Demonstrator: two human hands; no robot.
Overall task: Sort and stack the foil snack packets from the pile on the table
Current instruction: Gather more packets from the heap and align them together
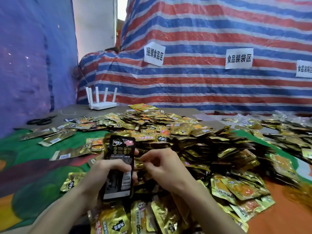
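A big pile of gold foil snack packets (168, 129) covers the middle of the table. My left hand (99, 179) grips an upright stack of packets (119, 159), its black printed back facing me. My right hand (167, 168) is just right of the stack and pinches a small gold packet (140, 163) at the stack's right edge. More gold packets (118, 222) lie directly under my wrists.
A white router (103, 105) stands at the far left of the table, with black scissors (42, 121) to its left. Loose packets (55, 141) lie flat on the green cloth at left. Another heap (287, 130) sits at far right. A striped tarp (202, 73) rises behind.
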